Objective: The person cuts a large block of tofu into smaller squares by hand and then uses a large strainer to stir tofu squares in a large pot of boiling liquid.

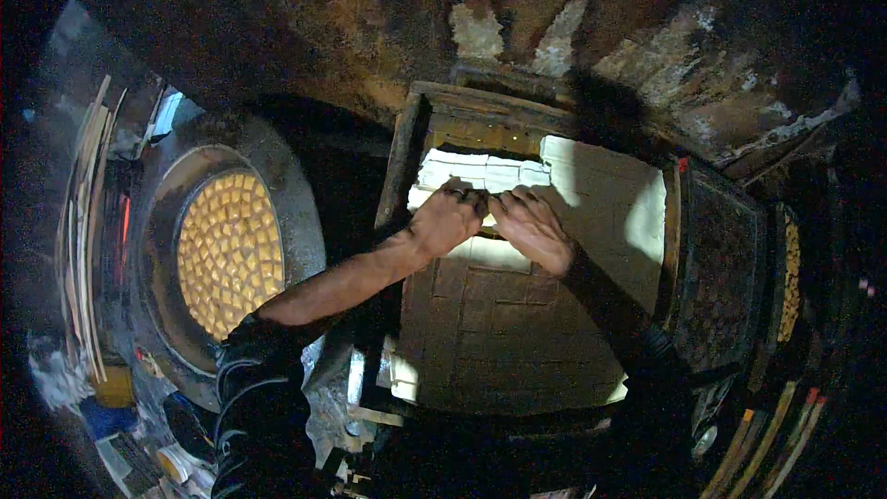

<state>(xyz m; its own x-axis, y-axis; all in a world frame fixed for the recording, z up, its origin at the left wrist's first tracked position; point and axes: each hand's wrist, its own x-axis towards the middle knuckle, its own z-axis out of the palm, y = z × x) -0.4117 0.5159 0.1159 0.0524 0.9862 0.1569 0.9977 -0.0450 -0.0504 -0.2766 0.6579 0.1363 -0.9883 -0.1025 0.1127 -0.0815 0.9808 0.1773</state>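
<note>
A wooden-framed tray (398, 162) in front of me holds a pale, soft-looking slab (517, 319) scored into rectangular blocks. Along its far side a row of white blocks (471, 166) catches the light. Both hands meet over the slab, fingertips close together. My left hand (451, 220) has its fingers curled down, and my right hand (534, 229) bends its fingers the same way. A small pale piece shows between the fingertips, which seem closed on it. Just under them a dark gap opens in the slab. The undersides of the fingers are hidden.
Left of the tray, a large round pan (159, 263) contains many golden pieces (231, 254). Long thin sticks (81, 222) stand at the far left. On the right is a dark mesh rack (722, 263); more sticks (771, 439) lie lower right. A stained wall (370, 37) rises behind.
</note>
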